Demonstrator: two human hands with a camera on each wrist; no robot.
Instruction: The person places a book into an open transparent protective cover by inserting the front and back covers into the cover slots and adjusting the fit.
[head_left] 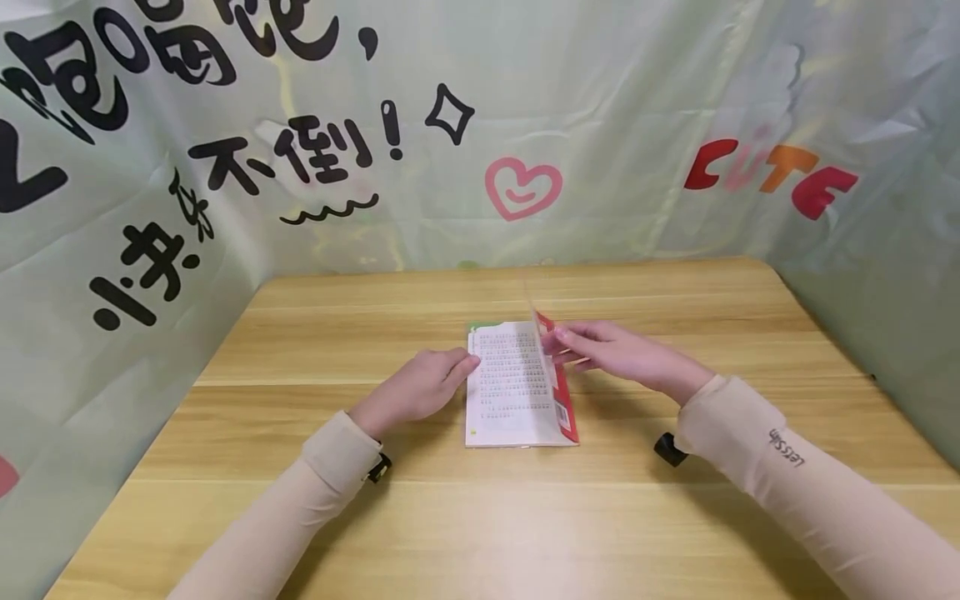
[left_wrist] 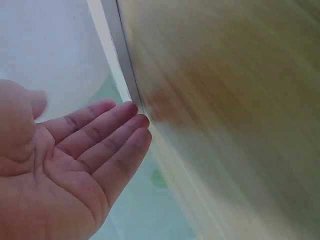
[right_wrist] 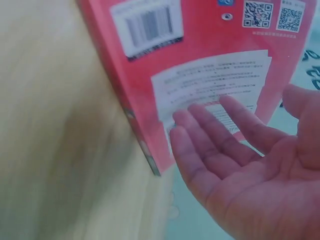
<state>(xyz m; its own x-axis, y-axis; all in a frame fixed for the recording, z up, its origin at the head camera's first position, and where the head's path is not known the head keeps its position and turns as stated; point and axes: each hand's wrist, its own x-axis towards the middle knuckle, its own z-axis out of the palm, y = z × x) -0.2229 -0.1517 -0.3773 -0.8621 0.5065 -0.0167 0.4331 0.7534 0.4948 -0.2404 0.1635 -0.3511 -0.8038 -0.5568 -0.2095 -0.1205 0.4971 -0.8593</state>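
Observation:
A book point(head_left: 507, 385) lies on the table with a page of printed text facing up. Its red back cover point(head_left: 566, 398) tilts upward along the right side. My left hand point(head_left: 420, 385) is at the book's left edge, with its thumb over the page margin. In the left wrist view, straight fingers point(left_wrist: 120, 150) reach the edge of the book. My right hand point(head_left: 626, 357) is against the raised red cover, its fingers loosely extended. The right wrist view shows the fingers point(right_wrist: 210, 150) in front of the cover's white text panel, below a barcode point(right_wrist: 149, 26).
The wooden table point(head_left: 337, 329) extends around the book on every side. A pale cloth point(head_left: 615, 108) with painted lettering and a pink heart point(head_left: 552, 190) hangs behind it. Dark wrist devices point(head_left: 670, 450) show beneath both sleeves.

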